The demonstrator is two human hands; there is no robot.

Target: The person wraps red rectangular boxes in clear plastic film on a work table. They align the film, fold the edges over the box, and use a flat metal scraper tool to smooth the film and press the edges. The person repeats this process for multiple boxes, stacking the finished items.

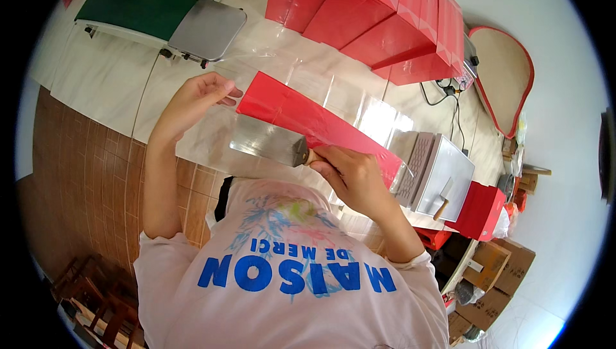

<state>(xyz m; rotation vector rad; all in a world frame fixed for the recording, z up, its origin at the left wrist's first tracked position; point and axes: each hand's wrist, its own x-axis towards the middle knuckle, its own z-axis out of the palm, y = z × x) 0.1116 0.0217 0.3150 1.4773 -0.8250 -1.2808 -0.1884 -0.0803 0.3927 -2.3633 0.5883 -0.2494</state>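
Note:
A long, flat red box [308, 115] in clear plastic film lies slantwise on the marble-patterned tabletop [192, 122] before me. The loose film [404, 173] sticks out past its right end. My right hand [356, 175] grips the wooden handle of a broad, flat metal scraper [272, 141]. Its blade points left, along the near edge of the box. My left hand [204, 96] is just off the box's left end, with its fingers bent and apart. I see nothing plainly held in it, though thin film there would be hard to make out.
A sealing machine with a green conveyor belt [137, 14] and metal plate [207, 28] stands far left. Film-wrapped red boxes [365, 16] are stacked at the back. To the right, a second wooden-handled blade [443, 198] lies on a white-topped unit [450, 171]. Black cables [450, 91] run behind it.

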